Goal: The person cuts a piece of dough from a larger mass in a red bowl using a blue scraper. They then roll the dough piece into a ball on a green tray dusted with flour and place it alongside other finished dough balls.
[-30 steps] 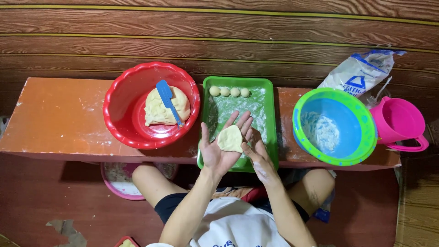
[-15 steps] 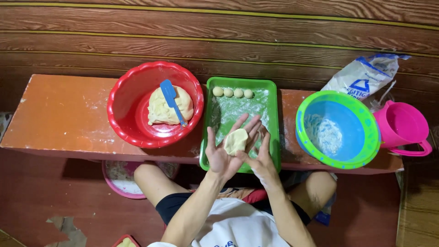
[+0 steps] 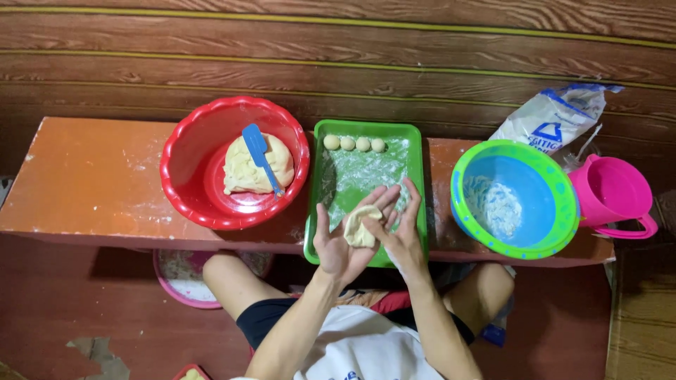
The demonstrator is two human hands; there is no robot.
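Note:
A pale piece of dough point(image 3: 358, 225) lies flat in the palm of my left hand point(image 3: 339, 243), fingers spread upward. My right hand point(image 3: 401, 236) presses its fingers against the dough's right side. Both hands hover over the near half of a floured green tray point(image 3: 417, 183). Several small dough balls point(image 3: 354, 143) sit in a row at the tray's far edge. Left of the tray, a red bowl point(image 3: 184, 190) holds a big lump of dough point(image 3: 246, 169) with a blue spatula point(image 3: 260, 156) resting on it.
All stands on an orange low table point(image 3: 84, 183) against a wooden wall. Right of the tray sit a blue-and-green bowl point(image 3: 535, 197) with flour, a pink jug point(image 3: 611, 197) and a white flour bag point(image 3: 546, 123). A pink bowl point(image 3: 179, 278) sits under the table by my knee.
My right hand has closed in from beside the dough onto it. The dough has gone from a flat disc to a folded, thicker shape in my left palm.

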